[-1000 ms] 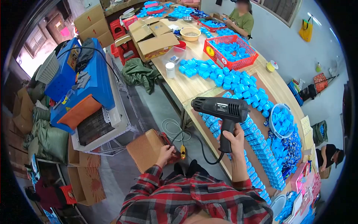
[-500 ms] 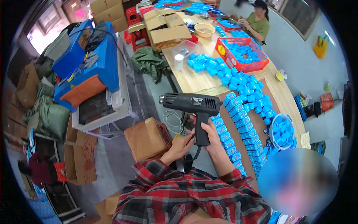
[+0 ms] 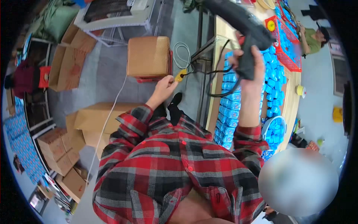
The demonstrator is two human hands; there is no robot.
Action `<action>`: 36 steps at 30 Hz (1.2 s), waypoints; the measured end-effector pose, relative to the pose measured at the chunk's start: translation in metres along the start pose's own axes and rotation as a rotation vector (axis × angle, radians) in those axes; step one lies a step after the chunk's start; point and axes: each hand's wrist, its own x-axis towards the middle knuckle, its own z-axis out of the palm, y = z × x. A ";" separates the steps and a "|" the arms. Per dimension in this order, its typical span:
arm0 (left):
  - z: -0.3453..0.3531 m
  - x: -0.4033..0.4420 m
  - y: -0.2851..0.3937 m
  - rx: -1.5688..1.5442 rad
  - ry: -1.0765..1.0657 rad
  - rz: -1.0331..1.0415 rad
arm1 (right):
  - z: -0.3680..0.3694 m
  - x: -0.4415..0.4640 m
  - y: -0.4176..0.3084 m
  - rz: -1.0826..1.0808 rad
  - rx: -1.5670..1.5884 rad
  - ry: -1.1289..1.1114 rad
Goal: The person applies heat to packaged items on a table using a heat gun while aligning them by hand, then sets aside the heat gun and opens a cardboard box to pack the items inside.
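Note:
My right hand point(image 3: 253, 66) is wrapped around the handle of a black heat gun point(image 3: 244, 22), raised over the table edge with its nozzle end cut off at the top of the view. A black cord point(image 3: 212, 84) hangs from the handle and loops down toward the yellow extension socket point(image 3: 180, 75). My left hand point(image 3: 164, 89) is closed at one end of that socket, above the floor. Rows of blue shrink-wrapped packs point(image 3: 231, 100) stand on the table below my right forearm.
A woven-topped stool point(image 3: 148, 58) stands ahead, beside a coiled grey cable point(image 3: 181, 54). Blue containers fill a red crate point(image 3: 287, 44) and a round basket point(image 3: 264, 130). Open cardboard boxes point(image 3: 67, 67) sit at left. A person point(image 3: 313, 39) is across the table, another point(image 3: 24, 80) far left.
The view has tipped downward. My right hand has lifted the heat gun to the upper right. My left hand has moved away from the gun, leftward, with the yellow socket now plainly visible.

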 end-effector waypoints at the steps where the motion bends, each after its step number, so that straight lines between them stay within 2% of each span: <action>1: -0.012 -0.009 -0.023 0.096 -0.046 -0.047 | 0.012 -0.001 -0.010 -0.044 -0.074 -0.032; 3: -0.029 -0.029 -0.065 0.279 -0.143 -0.136 | 0.035 -0.006 -0.031 -0.152 -0.207 -0.076; 4: -0.031 -0.039 -0.083 0.368 -0.195 -0.180 | 0.041 -0.009 -0.046 -0.097 -0.172 -0.163; 7: -0.032 -0.060 -0.121 0.368 -0.232 -0.233 | 0.084 -0.024 -0.081 -0.026 -0.076 -0.304; 9: -0.026 -0.066 -0.139 0.389 -0.289 -0.260 | 0.105 -0.034 -0.120 -0.048 -0.236 -0.349; 10: -0.019 -0.066 -0.147 0.393 -0.269 -0.213 | 0.115 -0.039 -0.143 -0.064 -0.306 -0.369; 14: 0.011 -0.043 -0.149 0.355 -0.201 -0.094 | 0.194 -0.067 -0.212 0.123 -0.429 -0.463; 16: 0.033 -0.013 -0.168 0.142 -0.180 -0.246 | 0.225 -0.095 -0.232 0.095 -0.445 -0.417; 17: 0.032 -0.008 -0.154 0.137 -0.179 -0.236 | 0.238 -0.108 -0.241 0.054 -0.451 -0.385; 19: 0.029 0.008 -0.129 -0.737 -0.089 -0.803 | 0.261 -0.136 -0.262 -0.048 -0.451 -0.312; 21: 0.046 0.033 -0.134 -1.070 -0.105 -0.934 | 0.282 -0.165 -0.281 -0.163 -0.441 -0.226; 22: 0.057 0.041 -0.131 -1.070 -0.115 -0.923 | 0.288 -0.178 -0.289 -0.217 -0.433 -0.185; 25: 0.085 0.061 -0.104 -1.505 -0.192 -0.966 | 0.300 -0.206 -0.310 -0.349 -0.396 -0.071; 28: 0.112 0.086 -0.107 -1.652 -0.244 -0.961 | 0.293 -0.224 -0.320 -0.442 -0.388 0.001; 36: 0.067 0.181 -0.043 -1.513 -0.301 -0.739 | 0.180 -0.235 -0.329 -0.580 -0.591 0.065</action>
